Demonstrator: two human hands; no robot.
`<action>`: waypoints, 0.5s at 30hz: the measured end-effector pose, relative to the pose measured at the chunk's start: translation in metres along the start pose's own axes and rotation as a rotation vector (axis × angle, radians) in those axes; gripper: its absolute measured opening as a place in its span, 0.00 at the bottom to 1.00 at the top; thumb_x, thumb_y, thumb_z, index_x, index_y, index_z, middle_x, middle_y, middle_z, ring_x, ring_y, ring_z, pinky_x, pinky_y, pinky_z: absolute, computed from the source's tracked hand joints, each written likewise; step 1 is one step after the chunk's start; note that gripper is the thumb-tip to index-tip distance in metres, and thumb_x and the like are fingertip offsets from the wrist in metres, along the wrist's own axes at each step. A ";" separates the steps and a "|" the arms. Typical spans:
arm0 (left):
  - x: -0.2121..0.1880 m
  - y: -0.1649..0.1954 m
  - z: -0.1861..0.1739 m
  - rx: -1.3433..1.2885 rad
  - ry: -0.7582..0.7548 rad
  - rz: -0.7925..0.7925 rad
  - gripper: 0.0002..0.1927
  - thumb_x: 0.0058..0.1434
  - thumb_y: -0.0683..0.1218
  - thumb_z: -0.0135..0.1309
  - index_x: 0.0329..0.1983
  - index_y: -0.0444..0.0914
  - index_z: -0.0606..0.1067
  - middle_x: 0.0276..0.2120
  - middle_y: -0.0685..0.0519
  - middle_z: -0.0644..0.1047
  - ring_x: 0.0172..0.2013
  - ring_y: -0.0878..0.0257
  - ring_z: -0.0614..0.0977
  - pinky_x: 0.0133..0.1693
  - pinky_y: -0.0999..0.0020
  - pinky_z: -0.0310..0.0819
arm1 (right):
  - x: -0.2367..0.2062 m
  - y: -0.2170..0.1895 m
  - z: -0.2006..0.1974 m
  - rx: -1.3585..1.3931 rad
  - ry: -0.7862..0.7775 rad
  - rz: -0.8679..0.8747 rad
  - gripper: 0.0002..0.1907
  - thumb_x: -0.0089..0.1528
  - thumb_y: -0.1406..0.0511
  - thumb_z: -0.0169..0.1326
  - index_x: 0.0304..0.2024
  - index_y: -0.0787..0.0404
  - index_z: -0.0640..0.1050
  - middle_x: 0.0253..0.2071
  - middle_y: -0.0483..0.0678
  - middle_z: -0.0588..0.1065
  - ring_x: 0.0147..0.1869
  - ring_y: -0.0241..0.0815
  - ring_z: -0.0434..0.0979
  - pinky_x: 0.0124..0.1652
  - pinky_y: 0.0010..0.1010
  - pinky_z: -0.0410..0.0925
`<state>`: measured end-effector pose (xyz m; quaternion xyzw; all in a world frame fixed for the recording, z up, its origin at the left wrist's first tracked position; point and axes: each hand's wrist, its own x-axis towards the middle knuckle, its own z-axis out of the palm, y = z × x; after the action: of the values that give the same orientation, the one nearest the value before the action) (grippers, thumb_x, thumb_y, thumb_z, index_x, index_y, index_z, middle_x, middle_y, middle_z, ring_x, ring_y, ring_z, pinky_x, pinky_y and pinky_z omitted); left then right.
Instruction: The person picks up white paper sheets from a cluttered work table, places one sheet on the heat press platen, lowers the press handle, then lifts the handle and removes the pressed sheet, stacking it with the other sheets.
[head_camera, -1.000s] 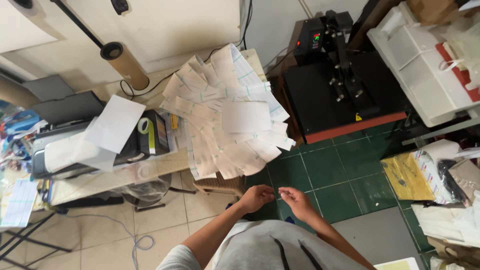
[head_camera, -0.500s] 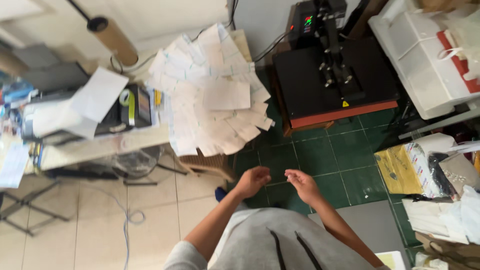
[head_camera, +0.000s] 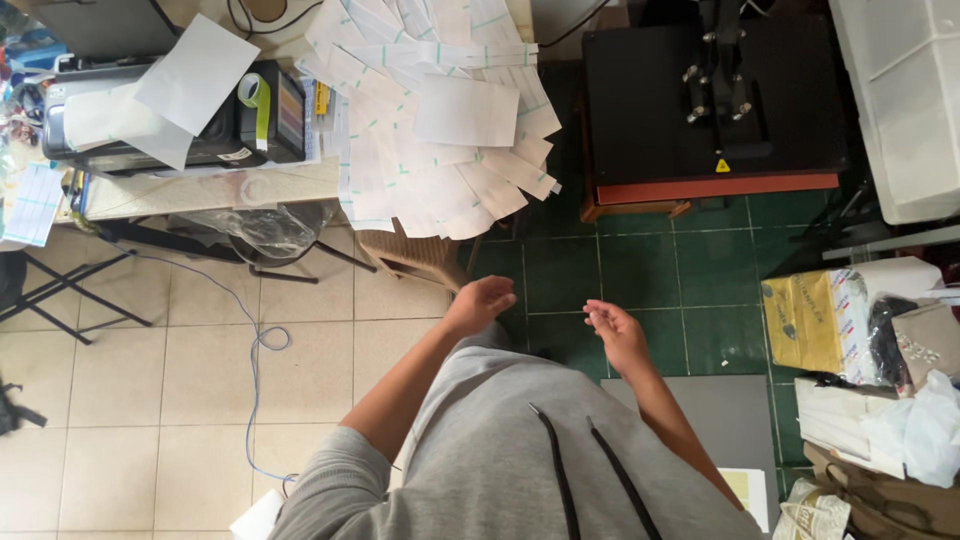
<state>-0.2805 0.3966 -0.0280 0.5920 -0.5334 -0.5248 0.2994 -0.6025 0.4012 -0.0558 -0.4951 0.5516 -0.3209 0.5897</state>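
I see my left hand and right hand apart, loosely curled, empty, below the paper sheets on the worktop.

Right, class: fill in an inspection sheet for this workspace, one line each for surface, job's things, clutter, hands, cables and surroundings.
Surface: worn tabletop, mostly covered.
Job's things: fanned heap of white paper sheets overhanging the table edge, nearest the hands.
Clutter: black printer with loose sheets on it; clear plastic bag under the table.
Hands: left hand loosely curled, right hand curled; whether either pinches anything cannot be told.
Cables: thin blue cable looped on the beige floor tiles.
Surroundings: heat press over green tiles; yellow package; white crate; grey board.
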 end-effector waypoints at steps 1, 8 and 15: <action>0.001 -0.002 -0.004 0.016 0.014 -0.004 0.23 0.64 0.51 0.60 0.58 0.34 0.75 0.48 0.47 0.83 0.48 0.59 0.85 0.50 0.65 0.79 | 0.002 -0.001 0.001 0.005 -0.002 0.012 0.18 0.69 0.62 0.51 0.59 0.63 0.77 0.53 0.47 0.80 0.51 0.36 0.80 0.48 0.28 0.70; 0.033 0.003 -0.052 0.001 0.127 0.003 0.28 0.62 0.52 0.61 0.62 0.35 0.72 0.50 0.43 0.82 0.50 0.55 0.85 0.51 0.62 0.79 | 0.043 -0.008 0.024 0.036 -0.059 0.050 0.19 0.68 0.62 0.52 0.59 0.63 0.77 0.54 0.48 0.80 0.52 0.37 0.79 0.49 0.28 0.71; 0.112 0.016 -0.117 0.126 0.240 0.040 0.35 0.56 0.56 0.64 0.65 0.41 0.69 0.56 0.41 0.77 0.56 0.48 0.79 0.54 0.55 0.75 | 0.126 -0.023 0.032 0.010 -0.169 0.025 0.19 0.67 0.64 0.54 0.59 0.64 0.76 0.53 0.49 0.80 0.52 0.37 0.80 0.54 0.30 0.71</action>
<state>-0.1893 0.2631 -0.0156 0.6574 -0.5374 -0.4095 0.3335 -0.5447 0.2851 -0.0795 -0.5105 0.5044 -0.2734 0.6405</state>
